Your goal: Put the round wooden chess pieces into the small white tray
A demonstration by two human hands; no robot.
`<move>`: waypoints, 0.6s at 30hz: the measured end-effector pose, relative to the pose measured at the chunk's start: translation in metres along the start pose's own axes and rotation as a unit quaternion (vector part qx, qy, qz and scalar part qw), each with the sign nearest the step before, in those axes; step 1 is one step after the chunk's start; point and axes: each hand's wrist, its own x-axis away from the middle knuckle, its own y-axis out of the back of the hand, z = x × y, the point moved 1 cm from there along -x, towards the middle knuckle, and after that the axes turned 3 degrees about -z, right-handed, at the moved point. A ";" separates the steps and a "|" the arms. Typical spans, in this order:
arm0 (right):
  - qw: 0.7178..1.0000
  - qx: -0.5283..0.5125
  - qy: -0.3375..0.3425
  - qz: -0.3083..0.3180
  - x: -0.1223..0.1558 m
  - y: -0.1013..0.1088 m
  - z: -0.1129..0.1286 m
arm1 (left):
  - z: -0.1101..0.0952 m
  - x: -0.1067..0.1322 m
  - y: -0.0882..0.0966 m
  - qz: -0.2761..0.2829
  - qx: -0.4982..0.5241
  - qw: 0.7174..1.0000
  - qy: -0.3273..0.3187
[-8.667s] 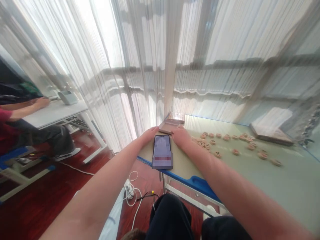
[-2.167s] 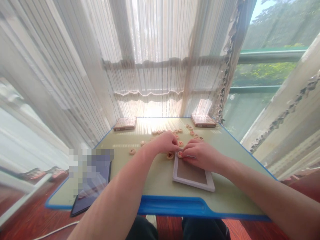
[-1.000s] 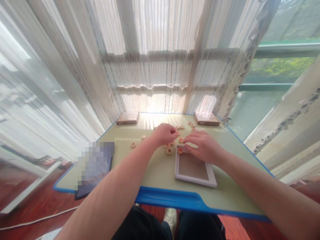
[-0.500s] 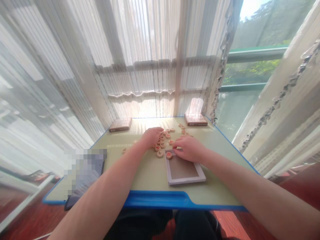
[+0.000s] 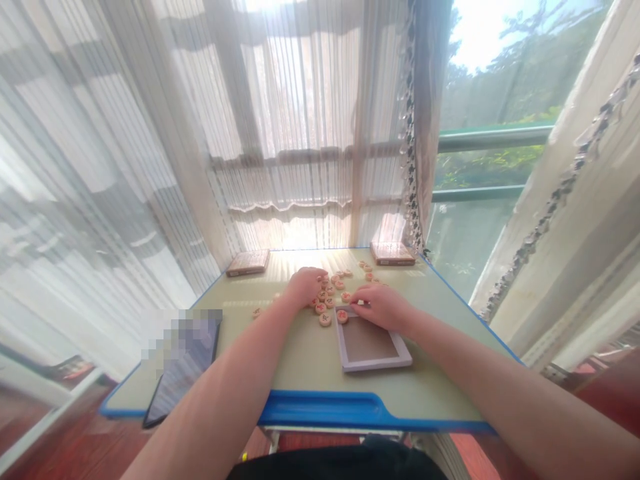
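Note:
Round wooden Chinese chess pieces (image 5: 325, 319) with red or dark characters lie in a loose cluster at mid-table. My left hand (image 5: 304, 288) rests against the left side of this cluster, fingers stretched forward and partly covering some pieces. My right hand (image 5: 383, 307) hovers over the far edge of a shallow open box (image 5: 376, 365) with a pale rim and brown inside. Its thumb and forefinger are slightly apart beside a red-marked piece (image 5: 346, 297), and no piece shows between them. One red-marked piece (image 5: 342, 317) sits in the box's far left corner.
Two flat boxes lie at the far corners, one on the left (image 5: 248, 262) and one on the right (image 5: 393, 253). A dark tablet-like device (image 5: 187, 373), partly pixelated, lies on the left. The table has a blue edge (image 5: 325, 408). Sheer curtains (image 5: 295, 133) hang behind.
The view has tilted, so the table sits slightly lower in the picture. Both hands stay nearly in place, and the piece in the box's corner has not moved.

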 end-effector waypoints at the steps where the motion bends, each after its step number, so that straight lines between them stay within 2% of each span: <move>1: 1.000 0.001 -0.001 -0.004 0.000 0.002 -0.001 | 0.000 0.001 0.001 -0.016 -0.011 1.000 -0.004; 3: 1.000 0.008 -0.002 -0.010 0.000 0.005 -0.001 | -0.001 0.002 0.002 -0.035 -0.034 0.999 -0.022; 7: 1.000 0.020 0.003 -0.006 0.000 0.010 0.000 | -0.003 0.005 -0.002 -0.019 -0.052 0.997 -0.059; 13: 0.999 0.021 0.028 0.006 0.000 0.008 0.000 | -0.003 0.004 -0.004 -0.044 -0.020 0.998 -0.045; 18: 0.999 0.009 0.031 0.018 0.001 0.004 -0.004 | -0.003 -0.001 -0.003 -0.029 0.015 0.999 -0.017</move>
